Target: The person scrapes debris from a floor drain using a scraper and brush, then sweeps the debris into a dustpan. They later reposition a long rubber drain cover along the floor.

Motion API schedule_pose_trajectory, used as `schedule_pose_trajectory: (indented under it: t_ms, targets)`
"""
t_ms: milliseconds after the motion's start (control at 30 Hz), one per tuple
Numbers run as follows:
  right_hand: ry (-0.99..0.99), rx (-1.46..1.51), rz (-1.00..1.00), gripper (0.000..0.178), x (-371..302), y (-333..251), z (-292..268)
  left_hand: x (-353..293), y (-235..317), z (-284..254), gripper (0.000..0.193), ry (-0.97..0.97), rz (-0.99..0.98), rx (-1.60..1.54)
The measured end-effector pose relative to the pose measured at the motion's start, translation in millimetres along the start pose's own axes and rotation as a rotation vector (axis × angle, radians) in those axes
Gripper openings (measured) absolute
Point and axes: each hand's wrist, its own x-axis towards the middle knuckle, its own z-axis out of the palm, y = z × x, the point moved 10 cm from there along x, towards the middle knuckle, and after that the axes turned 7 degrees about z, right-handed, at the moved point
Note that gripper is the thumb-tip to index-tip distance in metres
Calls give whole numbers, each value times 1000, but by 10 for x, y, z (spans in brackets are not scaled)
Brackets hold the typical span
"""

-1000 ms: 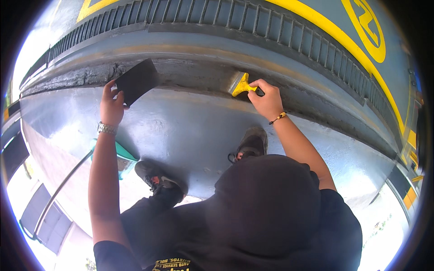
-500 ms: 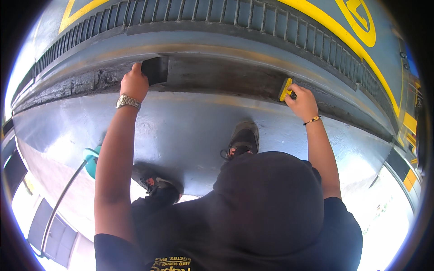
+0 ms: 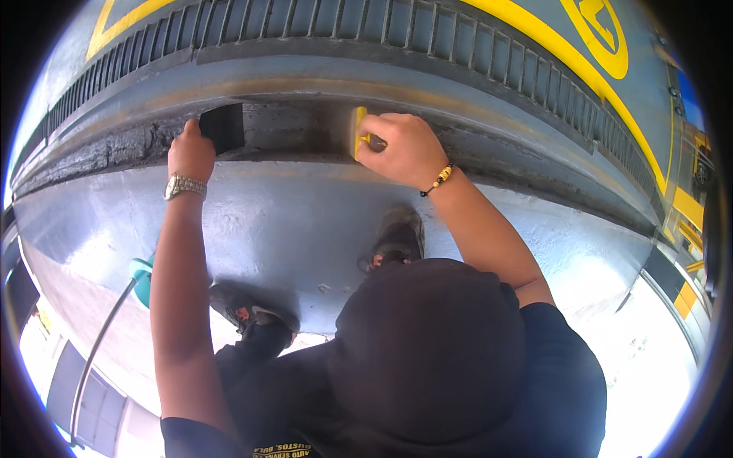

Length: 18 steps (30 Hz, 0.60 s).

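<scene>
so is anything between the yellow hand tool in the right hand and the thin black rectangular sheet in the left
Nothing visible: between the yellow hand tool and the thin black rectangular sheet, only a stretch of the long dark channel shows.

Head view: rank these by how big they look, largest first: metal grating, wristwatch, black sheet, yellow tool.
1. Metal grating
2. Black sheet
3. Wristwatch and yellow tool: too close to rank, as the right hand partly hides the tool.

Dark cap [image 3: 431, 351], dark short-sleeved shirt [image 3: 565, 370] with yellow lettering [image 3: 284, 449], dark shoes [image 3: 400, 238]. Left: silver link watch [image 3: 185, 186]; right: black-and-yellow beaded bracelet [image 3: 441, 178].
</scene>
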Motion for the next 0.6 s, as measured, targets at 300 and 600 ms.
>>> schedule_pose_trajectory:
  t_ms: [300,600]
  targets:
    - [-55,-443,363,13,-959,1619,-867,-358,-696,-508,33,341,7,-52]
    - [-21,-194,39,16,108,202,507,-285,-827,-499,34,339,-1,-47]
